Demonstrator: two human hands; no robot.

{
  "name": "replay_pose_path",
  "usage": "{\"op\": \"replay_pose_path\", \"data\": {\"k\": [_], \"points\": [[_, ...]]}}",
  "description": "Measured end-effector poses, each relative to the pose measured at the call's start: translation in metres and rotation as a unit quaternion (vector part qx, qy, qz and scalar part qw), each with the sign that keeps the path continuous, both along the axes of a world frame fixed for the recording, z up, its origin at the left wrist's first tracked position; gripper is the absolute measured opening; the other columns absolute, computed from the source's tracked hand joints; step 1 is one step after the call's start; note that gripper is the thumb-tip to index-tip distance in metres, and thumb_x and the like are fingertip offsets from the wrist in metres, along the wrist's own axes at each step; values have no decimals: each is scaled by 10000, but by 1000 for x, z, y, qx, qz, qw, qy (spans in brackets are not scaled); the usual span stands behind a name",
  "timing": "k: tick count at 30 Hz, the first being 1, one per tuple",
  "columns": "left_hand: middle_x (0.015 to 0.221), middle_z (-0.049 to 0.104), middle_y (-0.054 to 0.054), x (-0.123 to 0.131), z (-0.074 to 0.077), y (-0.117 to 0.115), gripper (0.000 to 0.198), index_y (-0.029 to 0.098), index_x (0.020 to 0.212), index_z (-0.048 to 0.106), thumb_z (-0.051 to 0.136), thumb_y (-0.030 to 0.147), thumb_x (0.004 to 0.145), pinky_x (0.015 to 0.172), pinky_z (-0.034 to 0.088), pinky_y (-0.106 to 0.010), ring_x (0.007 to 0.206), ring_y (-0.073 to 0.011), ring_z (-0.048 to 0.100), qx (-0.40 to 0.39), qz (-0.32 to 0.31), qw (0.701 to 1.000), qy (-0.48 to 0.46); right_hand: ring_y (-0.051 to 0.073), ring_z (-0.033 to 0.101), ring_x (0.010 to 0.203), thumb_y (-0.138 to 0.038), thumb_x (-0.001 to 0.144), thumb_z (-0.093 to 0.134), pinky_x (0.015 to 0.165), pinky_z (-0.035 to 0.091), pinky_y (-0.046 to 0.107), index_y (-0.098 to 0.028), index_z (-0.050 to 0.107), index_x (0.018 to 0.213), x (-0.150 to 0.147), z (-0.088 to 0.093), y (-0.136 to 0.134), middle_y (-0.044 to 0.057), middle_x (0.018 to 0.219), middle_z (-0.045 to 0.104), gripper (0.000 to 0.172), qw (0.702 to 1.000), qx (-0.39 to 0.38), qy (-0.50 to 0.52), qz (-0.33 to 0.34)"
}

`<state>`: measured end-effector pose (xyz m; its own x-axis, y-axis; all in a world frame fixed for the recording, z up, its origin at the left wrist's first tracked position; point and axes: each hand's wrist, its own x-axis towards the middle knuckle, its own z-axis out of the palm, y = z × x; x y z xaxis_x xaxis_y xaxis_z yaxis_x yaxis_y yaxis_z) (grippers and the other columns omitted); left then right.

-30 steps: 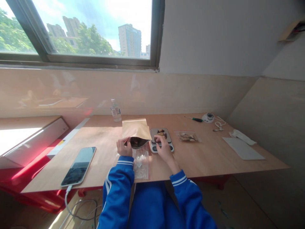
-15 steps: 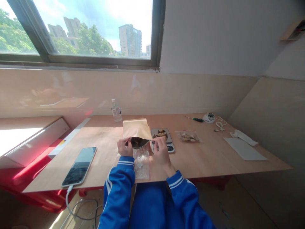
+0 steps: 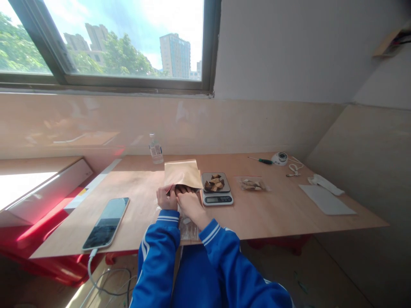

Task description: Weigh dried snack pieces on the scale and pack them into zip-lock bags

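Observation:
A brown kraft paper pouch (image 3: 182, 172) lies on the table with its mouth toward me. My left hand (image 3: 167, 198) is closed on the left edge of that mouth. The fingers of my right hand (image 3: 190, 202) reach into the opening, so their tips are hidden and I cannot see whether they grip anything. Just right of the pouch stands a white kitchen scale (image 3: 218, 199), with several brown dried chunks (image 3: 214, 184) on its plate. Under my wrists lies a clear plastic bag (image 3: 189, 229), partly covered.
A clear zip bag of pale pieces (image 3: 252, 185) lies right of the scale. Farther right are a screwdriver (image 3: 265, 161), a white dome camera (image 3: 280, 158) and a white sheet (image 3: 326, 200). A bottle (image 3: 156, 149) stands behind; a plugged-in phone (image 3: 106, 223) lies left.
My right hand has moved left from beside the scale into the pouch's mouth. The scale and the chunks on it are now uncovered. My left hand stays at the pouch's edge.

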<state>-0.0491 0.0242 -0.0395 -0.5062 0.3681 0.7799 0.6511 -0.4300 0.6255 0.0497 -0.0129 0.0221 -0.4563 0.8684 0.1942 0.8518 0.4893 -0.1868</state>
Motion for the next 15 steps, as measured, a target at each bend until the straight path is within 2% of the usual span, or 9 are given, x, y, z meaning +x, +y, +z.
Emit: {"op": "replay_pose_path", "data": {"k": [6, 11, 15], "points": [[722, 591, -21, 2, 1, -1, 97, 179, 782, 625, 583, 266, 793, 620, 463, -269, 707, -144, 545, -5, -10, 1000, -16, 232, 593, 1005, -271, 934, 427, 837, 450, 326, -188, 567, 1166, 6, -4, 7, 108, 1084, 651, 283, 999, -1, 34, -7], [729, 593, -21, 1, 0, -1, 98, 179, 787, 628, 572, 260, 793, 623, 478, -264, 709, -142, 543, -5, -20, 1000, -4, 219, 611, 949, -325, 947, 405, 814, 444, 313, -208, 596, 1135, 10, -8, 8, 98, 1024, 668, 292, 999, -12, 41, -23], [732, 595, -20, 1, 1, -1, 89, 181, 800, 631, 567, 243, 797, 634, 480, -262, 722, -143, 546, -1, -23, 1000, 3, 209, 610, 909, -247, 939, 414, 779, 441, 298, -200, 602, 1114, 13, -10, 6, 95, 985, 665, 262, 998, 1, 41, -37]]}}
